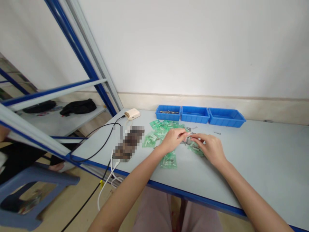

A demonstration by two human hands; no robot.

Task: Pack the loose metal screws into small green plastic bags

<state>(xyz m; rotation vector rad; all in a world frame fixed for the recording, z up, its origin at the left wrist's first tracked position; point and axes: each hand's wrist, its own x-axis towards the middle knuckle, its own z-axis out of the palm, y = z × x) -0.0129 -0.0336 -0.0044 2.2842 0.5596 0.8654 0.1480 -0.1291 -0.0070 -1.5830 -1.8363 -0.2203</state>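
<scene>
Left hand (174, 140) and right hand (210, 145) held close together over small translucent green plastic bags (168, 162).
Fingers are drawn together near loose grey metal screws (194, 128), apparently for fine control; what, if anything, is pinched cannot be told. Bags are spread on the pale grey surface (256, 154), before blue rectangular plastic bins (195, 119), presumably for easy reach.

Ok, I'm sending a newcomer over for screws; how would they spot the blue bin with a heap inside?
Find the grey table and look to its far edge, near the white wall. Three blue bins stand there in a row. It's the leftmost bin, just beyond the green bags, the only one showing a heap of what look like screws.
</scene>
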